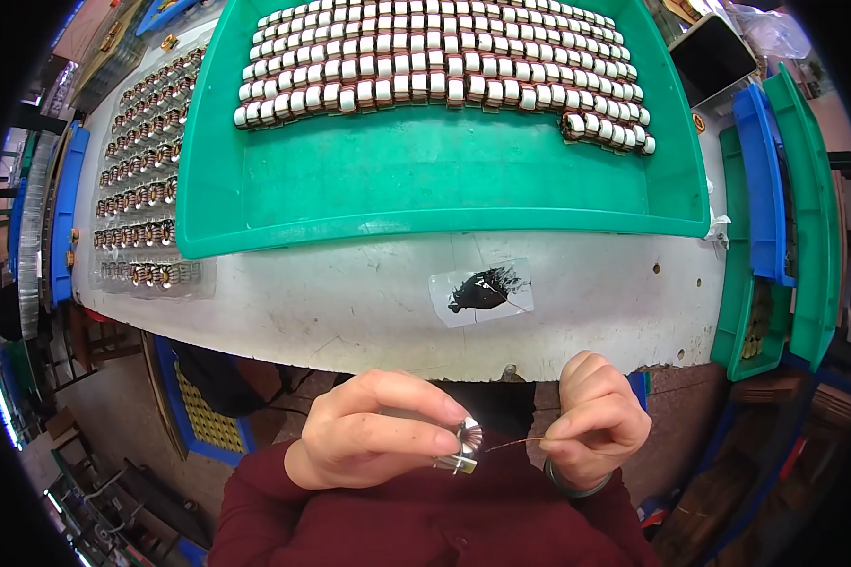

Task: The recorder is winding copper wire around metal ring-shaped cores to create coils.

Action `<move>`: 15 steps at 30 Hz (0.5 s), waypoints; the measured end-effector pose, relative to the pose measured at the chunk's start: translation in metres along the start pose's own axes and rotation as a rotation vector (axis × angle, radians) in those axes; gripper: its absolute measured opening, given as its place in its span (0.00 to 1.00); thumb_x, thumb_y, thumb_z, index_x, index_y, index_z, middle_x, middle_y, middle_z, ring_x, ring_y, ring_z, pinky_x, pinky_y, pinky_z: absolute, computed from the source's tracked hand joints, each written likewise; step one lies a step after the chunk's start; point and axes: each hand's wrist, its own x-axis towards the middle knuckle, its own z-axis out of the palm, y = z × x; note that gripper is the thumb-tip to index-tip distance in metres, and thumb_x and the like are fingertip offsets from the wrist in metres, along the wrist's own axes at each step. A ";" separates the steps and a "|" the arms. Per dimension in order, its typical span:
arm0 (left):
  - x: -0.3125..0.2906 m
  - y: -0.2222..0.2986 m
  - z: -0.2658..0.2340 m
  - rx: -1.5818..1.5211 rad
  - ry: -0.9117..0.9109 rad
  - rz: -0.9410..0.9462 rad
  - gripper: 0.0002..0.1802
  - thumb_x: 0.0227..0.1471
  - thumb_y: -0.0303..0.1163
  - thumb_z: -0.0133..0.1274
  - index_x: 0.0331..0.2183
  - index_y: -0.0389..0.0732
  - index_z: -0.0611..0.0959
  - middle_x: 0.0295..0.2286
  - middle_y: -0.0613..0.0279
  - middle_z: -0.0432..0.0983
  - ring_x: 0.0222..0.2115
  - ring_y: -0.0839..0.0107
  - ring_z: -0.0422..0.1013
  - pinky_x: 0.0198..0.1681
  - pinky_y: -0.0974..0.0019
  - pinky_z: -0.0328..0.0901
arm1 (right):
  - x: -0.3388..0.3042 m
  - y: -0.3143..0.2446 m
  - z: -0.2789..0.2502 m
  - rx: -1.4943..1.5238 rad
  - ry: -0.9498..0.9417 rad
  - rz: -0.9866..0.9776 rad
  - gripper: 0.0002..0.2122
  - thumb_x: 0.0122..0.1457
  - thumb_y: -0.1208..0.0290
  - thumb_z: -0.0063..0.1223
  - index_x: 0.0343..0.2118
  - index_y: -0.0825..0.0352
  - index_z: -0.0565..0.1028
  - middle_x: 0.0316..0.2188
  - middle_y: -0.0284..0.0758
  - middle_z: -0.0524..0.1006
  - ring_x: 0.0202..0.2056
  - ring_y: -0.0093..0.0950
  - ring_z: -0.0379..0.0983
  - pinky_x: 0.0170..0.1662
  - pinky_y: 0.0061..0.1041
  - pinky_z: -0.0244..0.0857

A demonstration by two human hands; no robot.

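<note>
Between the thumb and fingers of my left hand (pixel 373 430), a small wire-wound ring coil (pixel 470 435) is pinched in front of my body, just off the table's near edge. It has a white part at its top and a pale base below. My right hand (pixel 598 420) grips a thin wire or stick (pixel 515 443) between thumb and fingertips. That thin piece points left, its dark end close beside the coil; whether it touches cannot be told. Beyond my hands, a smear of black paste (pixel 482 291) lies on a small pale sheet (pixel 451 317) on the table.
A green tray (pixel 397 225) holds many rows of white-topped coils (pixel 407 90). To its left, more ring coils stand in clear plastic trays (pixel 113 274) on the white table (pixel 321 331). Green and blue bins (pixel 766 180) are at the right, and a dark-screened device (pixel 714 57) behind.
</note>
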 end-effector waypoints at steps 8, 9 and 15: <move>0.000 0.000 0.001 -0.001 -0.001 0.004 0.10 0.38 0.18 0.58 0.29 0.37 0.79 0.33 0.53 0.72 0.26 0.69 0.71 0.28 0.73 0.69 | -0.001 0.001 0.000 -0.009 -0.016 0.015 0.08 0.35 0.81 0.62 0.22 0.65 0.76 0.19 0.27 0.68 0.21 0.19 0.59 0.25 0.17 0.54; 0.001 0.000 0.001 -0.007 -0.001 0.003 0.10 0.38 0.18 0.58 0.29 0.37 0.79 0.33 0.53 0.72 0.26 0.69 0.71 0.28 0.73 0.69 | -0.001 0.000 -0.001 -0.013 -0.017 0.013 0.08 0.35 0.81 0.62 0.22 0.65 0.76 0.19 0.27 0.68 0.21 0.19 0.59 0.25 0.17 0.54; 0.001 0.001 0.001 -0.029 -0.009 -0.003 0.10 0.38 0.18 0.57 0.29 0.36 0.79 0.33 0.53 0.72 0.26 0.69 0.71 0.28 0.72 0.68 | -0.001 0.001 -0.002 -0.026 -0.023 0.003 0.08 0.35 0.80 0.62 0.22 0.65 0.77 0.19 0.27 0.68 0.21 0.19 0.59 0.26 0.17 0.54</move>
